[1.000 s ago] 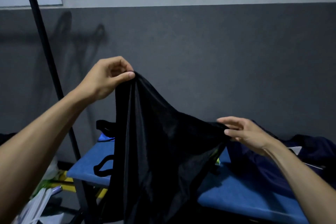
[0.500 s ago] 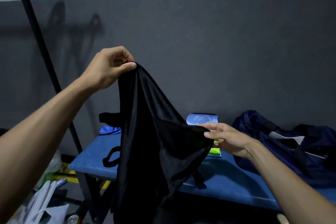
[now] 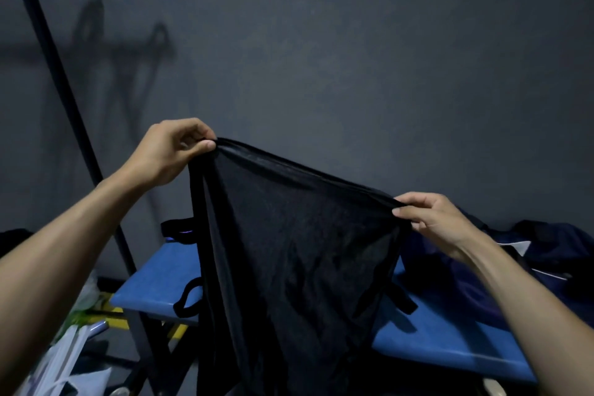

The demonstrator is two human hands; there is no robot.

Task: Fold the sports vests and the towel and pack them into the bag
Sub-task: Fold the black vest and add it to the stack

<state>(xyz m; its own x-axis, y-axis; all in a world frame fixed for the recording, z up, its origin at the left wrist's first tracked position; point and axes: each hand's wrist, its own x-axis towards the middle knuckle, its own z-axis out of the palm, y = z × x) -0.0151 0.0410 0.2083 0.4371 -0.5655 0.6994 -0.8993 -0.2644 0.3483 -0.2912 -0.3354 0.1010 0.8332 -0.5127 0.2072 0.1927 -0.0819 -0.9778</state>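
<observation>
Both hands up, gripping one vest (image 3: 289,251): left hand (image 3: 167,151) pinching its upper corner high above the bench (image 3: 450,341), right hand (image 3: 437,219) pinching the other end of the same edge, lower and nearer the bench. Edge stretched taut and slanting between them; body hanging in front of the bench, below its top. Bag (image 3: 546,254) slumped on the bench, right of the vest.

Best handling, as a judgement:
- Level the edge; raise the right corner to match the left.
- Keep both pinches firm; thin, slippery-looking mesh likely to slide.
- Shake out the bunched left side before laying down.
- Lower flat onto the bench, left of the bag, clear of loose black straps (image 3: 188,299) at the bench's left end.
- Fold only once flat.
</observation>
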